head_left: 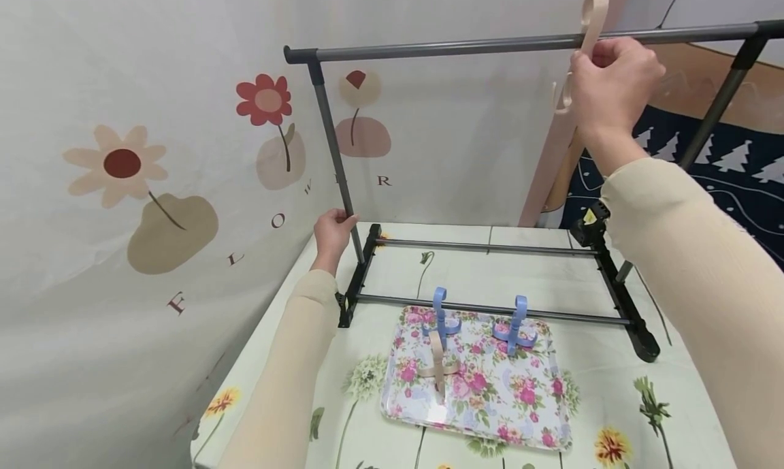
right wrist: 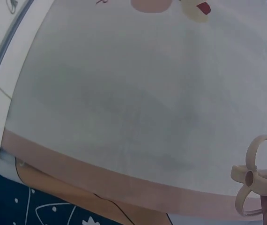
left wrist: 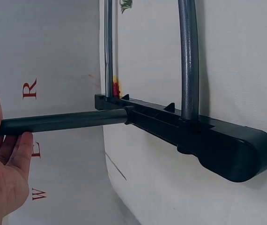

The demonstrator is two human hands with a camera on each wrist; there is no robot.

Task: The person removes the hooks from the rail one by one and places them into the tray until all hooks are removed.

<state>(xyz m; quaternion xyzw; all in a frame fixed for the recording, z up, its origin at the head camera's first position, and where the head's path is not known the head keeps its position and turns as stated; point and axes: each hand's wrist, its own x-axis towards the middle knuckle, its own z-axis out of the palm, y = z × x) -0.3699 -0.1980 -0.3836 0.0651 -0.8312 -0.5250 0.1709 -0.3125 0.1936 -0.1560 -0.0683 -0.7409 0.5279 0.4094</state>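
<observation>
My right hand (head_left: 615,88) pinches a beige plastic hook (head_left: 594,9) at the top rail (head_left: 453,48) of a dark metal rack. The hook's curved upper end rises over the rail, and its smaller prongs hang below it, partly hidden by the fingers. In the right wrist view, the prongs of the hook (right wrist: 250,178) show at the lower right. Low on the rack's left side, my left hand (head_left: 331,239) holds the slanted upright (head_left: 333,142). The left wrist view shows the thumb above that upright (left wrist: 63,121) and the fingers beneath it.
A floral tray (head_left: 398,387) lies before the rack, bearing two blue hooks (head_left: 516,329) and another beige hook (head_left: 437,363). Black feet (head_left: 633,326) joined by two low bars (head_left: 490,247) stand on the flower-print tablecloth (head_left: 612,387). A printed curtain (head_left: 184,60) hangs behind.
</observation>
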